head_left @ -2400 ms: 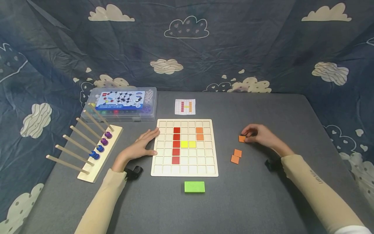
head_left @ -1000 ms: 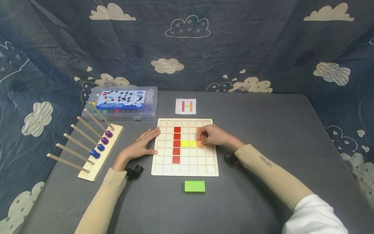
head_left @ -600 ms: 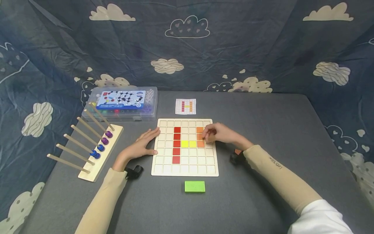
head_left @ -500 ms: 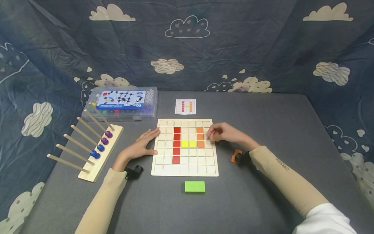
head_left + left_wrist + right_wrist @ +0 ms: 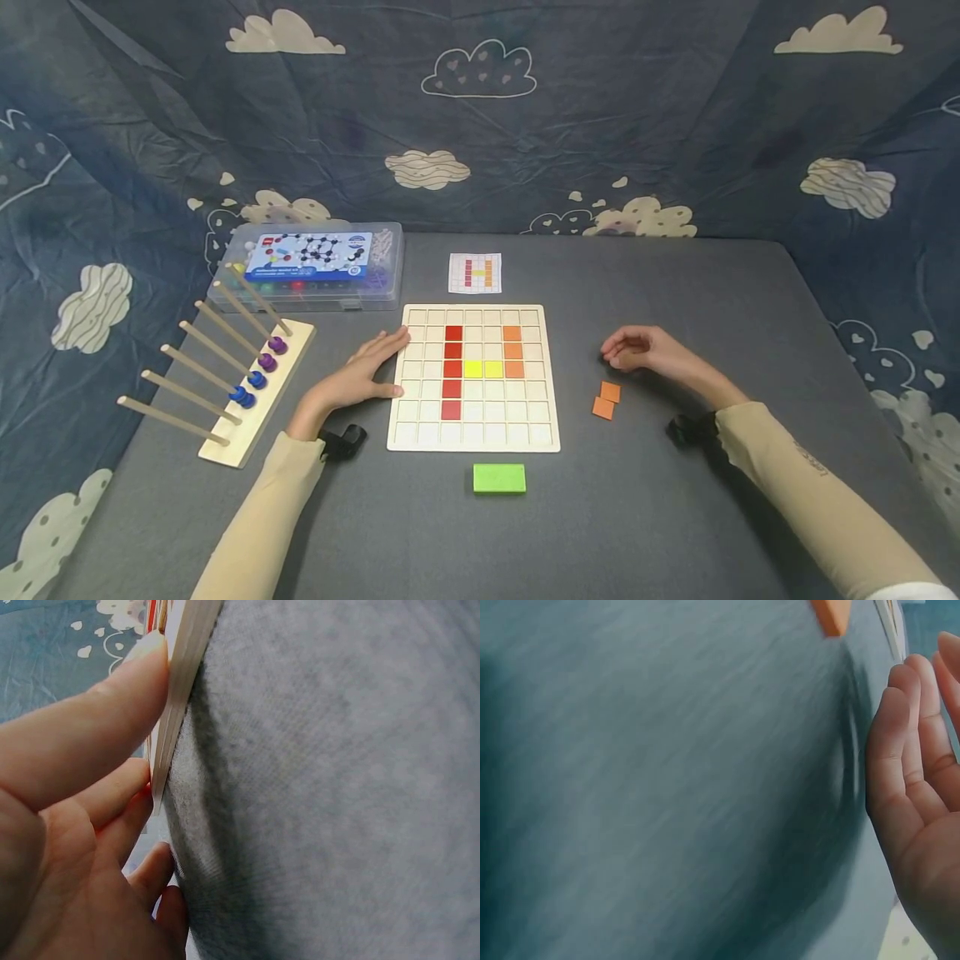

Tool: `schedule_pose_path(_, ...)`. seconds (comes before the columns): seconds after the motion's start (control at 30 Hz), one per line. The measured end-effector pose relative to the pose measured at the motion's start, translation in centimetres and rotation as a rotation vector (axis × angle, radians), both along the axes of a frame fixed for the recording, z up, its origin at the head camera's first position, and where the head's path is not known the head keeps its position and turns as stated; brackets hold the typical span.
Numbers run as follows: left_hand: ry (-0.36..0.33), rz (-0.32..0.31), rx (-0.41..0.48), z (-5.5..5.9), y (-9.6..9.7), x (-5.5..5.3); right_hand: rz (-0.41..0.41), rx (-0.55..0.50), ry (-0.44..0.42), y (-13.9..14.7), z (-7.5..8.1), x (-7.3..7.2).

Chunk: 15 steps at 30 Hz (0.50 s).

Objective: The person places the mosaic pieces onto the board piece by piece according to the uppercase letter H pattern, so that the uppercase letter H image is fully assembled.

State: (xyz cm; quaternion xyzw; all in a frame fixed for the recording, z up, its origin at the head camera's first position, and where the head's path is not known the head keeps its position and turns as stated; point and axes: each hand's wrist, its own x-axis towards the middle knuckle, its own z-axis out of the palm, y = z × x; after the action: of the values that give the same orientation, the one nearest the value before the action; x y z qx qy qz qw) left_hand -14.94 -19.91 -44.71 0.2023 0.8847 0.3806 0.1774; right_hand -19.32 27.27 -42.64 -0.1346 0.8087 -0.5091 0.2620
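A square wooden grid board (image 5: 417,434) lies on the table with a column of several red tiles (image 5: 452,369), two yellow tiles (image 5: 473,369) beside it and three orange tiles (image 5: 513,352) in a column further right. My left hand (image 5: 358,374) rests flat at the board's left edge, thumb and fingertips touching it; the left wrist view shows the thumb against the board's side (image 5: 183,682). Right of the board, my right hand (image 5: 647,350) hovers low with loosely bent fingers and nothing between them. Just below it lie two loose orange tiles (image 5: 607,401); the right wrist view catches an orange tile (image 5: 832,615).
Behind the board lies a small pattern card (image 5: 476,274). A green block (image 5: 499,479) sits in front of it. To the left are a clear plastic case (image 5: 382,287) and a wooden peg stand (image 5: 225,451), whose long pegs lean toward the left sleeve.
My right hand has picked up an orange tile, set it on the board below the other two, let go and moved back right. My left hand has stayed put.
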Motion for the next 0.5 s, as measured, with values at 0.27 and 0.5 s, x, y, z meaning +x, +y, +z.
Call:
schedule_pose_path(0.27,-0.005,0.003,-0.001,0.1,0.0,0.1,0.011,0.008,0.003,1.5,-0.2,1.1)
schedule_pose_path(0.5,-0.01,-0.004,0.01,0.2,0.0,0.0,0.103,0.04,0.058,1.1,-0.4,1.4)
